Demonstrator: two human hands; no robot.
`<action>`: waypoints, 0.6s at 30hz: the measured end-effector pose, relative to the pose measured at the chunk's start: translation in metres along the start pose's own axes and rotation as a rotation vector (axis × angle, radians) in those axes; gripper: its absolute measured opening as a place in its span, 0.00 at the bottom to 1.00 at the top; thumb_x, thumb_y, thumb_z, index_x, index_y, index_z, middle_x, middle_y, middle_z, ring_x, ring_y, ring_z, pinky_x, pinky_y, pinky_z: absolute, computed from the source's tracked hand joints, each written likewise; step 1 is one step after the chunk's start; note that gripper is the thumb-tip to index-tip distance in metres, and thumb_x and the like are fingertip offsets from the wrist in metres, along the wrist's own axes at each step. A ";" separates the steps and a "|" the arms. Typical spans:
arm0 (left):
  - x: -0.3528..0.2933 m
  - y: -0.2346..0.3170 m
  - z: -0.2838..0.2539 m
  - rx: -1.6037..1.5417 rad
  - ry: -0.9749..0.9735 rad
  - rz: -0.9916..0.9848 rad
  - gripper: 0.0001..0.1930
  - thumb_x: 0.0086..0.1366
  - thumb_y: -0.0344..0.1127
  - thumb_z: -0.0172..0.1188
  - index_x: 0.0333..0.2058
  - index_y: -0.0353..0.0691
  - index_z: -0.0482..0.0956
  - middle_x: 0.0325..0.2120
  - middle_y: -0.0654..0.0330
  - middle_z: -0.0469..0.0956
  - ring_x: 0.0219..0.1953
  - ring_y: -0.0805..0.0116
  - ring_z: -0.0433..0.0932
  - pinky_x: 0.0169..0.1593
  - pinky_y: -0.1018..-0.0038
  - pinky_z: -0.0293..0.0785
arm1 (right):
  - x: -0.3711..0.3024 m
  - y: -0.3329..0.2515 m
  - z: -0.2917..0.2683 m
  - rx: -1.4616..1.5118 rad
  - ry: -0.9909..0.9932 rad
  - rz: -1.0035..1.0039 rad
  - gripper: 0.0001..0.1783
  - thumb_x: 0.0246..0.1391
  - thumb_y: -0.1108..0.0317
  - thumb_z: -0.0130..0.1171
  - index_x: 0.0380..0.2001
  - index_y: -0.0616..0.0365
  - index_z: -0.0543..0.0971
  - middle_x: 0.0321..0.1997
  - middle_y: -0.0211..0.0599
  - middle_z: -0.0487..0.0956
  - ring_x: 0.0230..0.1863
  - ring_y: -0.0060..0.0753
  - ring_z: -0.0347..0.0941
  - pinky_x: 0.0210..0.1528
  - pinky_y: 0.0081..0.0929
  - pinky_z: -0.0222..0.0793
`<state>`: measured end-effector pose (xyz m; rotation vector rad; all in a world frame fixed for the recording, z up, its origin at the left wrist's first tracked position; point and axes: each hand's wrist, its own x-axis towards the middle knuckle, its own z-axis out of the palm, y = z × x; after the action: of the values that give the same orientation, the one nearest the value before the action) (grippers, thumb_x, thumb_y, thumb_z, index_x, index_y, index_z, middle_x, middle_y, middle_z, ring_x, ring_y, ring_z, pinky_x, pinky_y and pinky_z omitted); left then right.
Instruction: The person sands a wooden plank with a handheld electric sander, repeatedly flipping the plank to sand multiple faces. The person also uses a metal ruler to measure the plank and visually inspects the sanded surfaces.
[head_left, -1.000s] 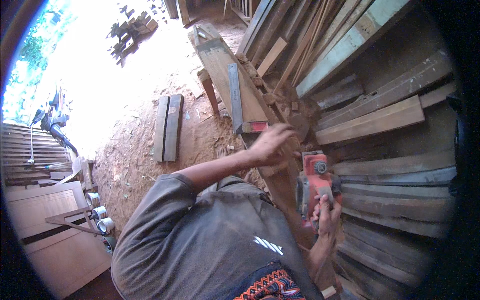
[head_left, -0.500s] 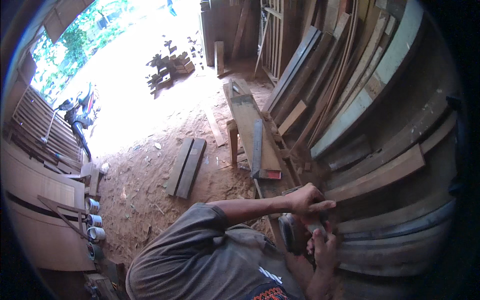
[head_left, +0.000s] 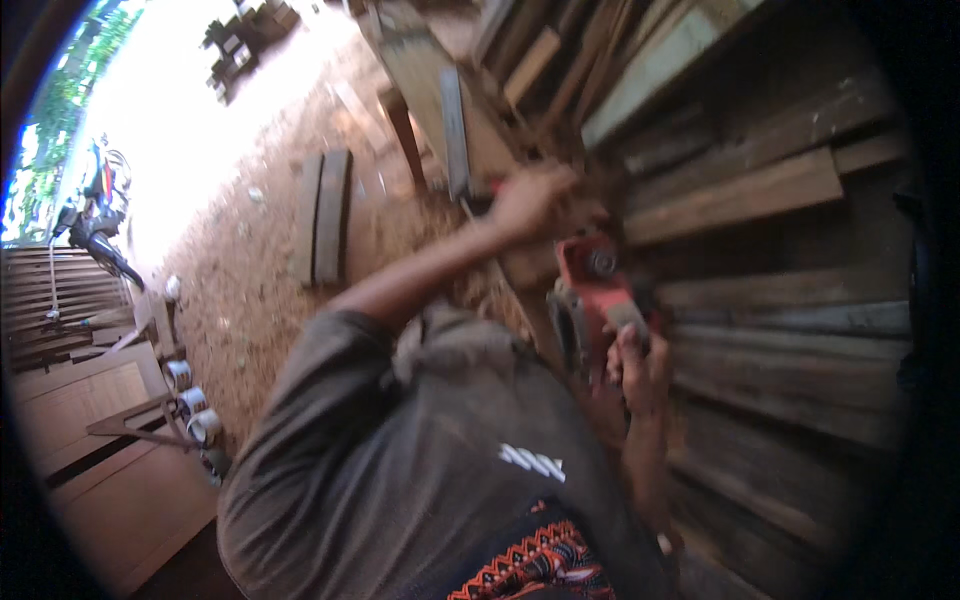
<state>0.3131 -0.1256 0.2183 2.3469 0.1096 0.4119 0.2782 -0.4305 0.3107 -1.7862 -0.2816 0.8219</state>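
Note:
My right hand [head_left: 645, 370] is wrapped round the rear handle of a red power tool that looks like an electric planer [head_left: 592, 275]. The planer is tilted beside the near part of a long wooden workbench. Ahead of the tool, apart from its body, my left hand [head_left: 540, 203] reaches over the bench; motion smears its fingers. Close to that hand, a narrow grey strip [head_left: 455, 130] lies on a wide pale board [head_left: 420, 70]. A small red thing, partly hidden, shows at the strip's near end.
Long planks [head_left: 740, 195] are stacked and leaning along the right side. Two dark wood pieces [head_left: 325, 215] lie on the dusty floor to the left. Beyond are a motorcycle [head_left: 100, 220], several white pots [head_left: 190, 402] and flat panels [head_left: 110, 410]. A pile of wood blocks [head_left: 240, 45] sits farther out.
My left hand has come off the planer and moved forward over the bench. My right hand still grips the handle. The view has tilted downward, so the surroundings sit higher.

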 end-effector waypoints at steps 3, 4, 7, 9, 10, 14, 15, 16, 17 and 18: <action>-0.035 -0.069 -0.031 0.465 0.088 0.005 0.38 0.62 0.61 0.68 0.64 0.45 0.72 0.61 0.53 0.74 0.64 0.49 0.72 0.64 0.50 0.65 | -0.021 0.010 -0.001 0.030 0.049 0.067 0.29 0.72 0.43 0.53 0.44 0.64 0.80 0.24 0.23 0.72 0.21 0.14 0.64 0.21 0.19 0.59; -0.042 -0.084 -0.036 0.569 0.031 -0.002 0.37 0.64 0.60 0.67 0.65 0.45 0.70 0.60 0.53 0.75 0.64 0.50 0.72 0.64 0.52 0.66 | -0.026 0.011 0.000 0.055 0.063 0.068 0.30 0.71 0.42 0.55 0.44 0.64 0.81 0.22 0.22 0.71 0.21 0.13 0.64 0.21 0.20 0.60; -0.036 -0.106 -0.040 0.373 -0.025 0.032 0.30 0.66 0.52 0.66 0.60 0.43 0.72 0.56 0.50 0.76 0.62 0.51 0.74 0.61 0.57 0.67 | -0.019 0.008 0.005 0.019 0.040 0.102 0.30 0.73 0.42 0.52 0.44 0.64 0.80 0.21 0.23 0.70 0.21 0.14 0.64 0.21 0.20 0.60; -0.028 -0.103 -0.041 0.456 -0.113 -0.052 0.26 0.68 0.51 0.65 0.56 0.42 0.73 0.55 0.50 0.77 0.59 0.52 0.76 0.60 0.57 0.67 | -0.013 0.003 0.012 -0.020 0.035 0.169 0.26 0.72 0.46 0.54 0.42 0.64 0.80 0.21 0.23 0.70 0.20 0.16 0.63 0.21 0.19 0.61; -0.023 -0.101 -0.044 0.497 -0.162 -0.106 0.24 0.69 0.50 0.65 0.54 0.42 0.73 0.54 0.50 0.78 0.58 0.53 0.77 0.60 0.57 0.67 | -0.005 0.001 0.015 -0.100 -0.007 0.127 0.25 0.72 0.47 0.55 0.40 0.63 0.80 0.21 0.23 0.70 0.20 0.15 0.64 0.21 0.20 0.61; -0.054 -0.109 -0.083 0.268 0.154 -0.205 0.24 0.70 0.49 0.64 0.53 0.38 0.72 0.45 0.47 0.81 0.48 0.48 0.82 0.56 0.56 0.70 | 0.022 -0.010 0.044 -0.226 -0.097 0.105 0.22 0.69 0.52 0.58 0.30 0.60 0.79 0.19 0.23 0.71 0.19 0.14 0.65 0.20 0.20 0.60; -0.075 -0.110 -0.091 0.244 0.262 -0.283 0.24 0.70 0.48 0.64 0.54 0.37 0.72 0.43 0.47 0.82 0.47 0.48 0.83 0.54 0.56 0.72 | 0.027 -0.015 0.051 -0.174 -0.117 0.154 0.22 0.69 0.52 0.58 0.29 0.59 0.78 0.19 0.23 0.71 0.19 0.14 0.65 0.20 0.20 0.60; -0.098 -0.115 -0.101 0.253 0.430 -0.278 0.24 0.71 0.47 0.64 0.55 0.36 0.72 0.42 0.47 0.83 0.46 0.48 0.83 0.53 0.56 0.74 | 0.037 -0.021 0.060 -0.122 -0.140 0.202 0.22 0.69 0.52 0.58 0.28 0.58 0.77 0.18 0.23 0.71 0.18 0.14 0.65 0.20 0.20 0.60; -0.122 -0.123 -0.110 0.193 0.494 -0.419 0.24 0.71 0.46 0.65 0.55 0.35 0.72 0.41 0.47 0.83 0.45 0.50 0.83 0.52 0.57 0.75 | 0.055 -0.027 0.072 -0.161 -0.151 0.178 0.23 0.70 0.50 0.57 0.27 0.57 0.76 0.18 0.22 0.71 0.17 0.14 0.65 0.19 0.20 0.59; -0.148 -0.127 -0.116 0.146 0.589 -0.508 0.23 0.71 0.45 0.65 0.55 0.35 0.73 0.41 0.47 0.83 0.45 0.52 0.84 0.50 0.58 0.77 | 0.070 -0.037 0.084 -0.154 -0.175 0.133 0.24 0.70 0.48 0.56 0.27 0.57 0.76 0.18 0.22 0.71 0.17 0.14 0.64 0.19 0.20 0.59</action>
<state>0.1408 0.0140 0.1707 2.1555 1.0144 0.8380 0.2822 -0.3157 0.3026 -1.8947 -0.3514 1.0790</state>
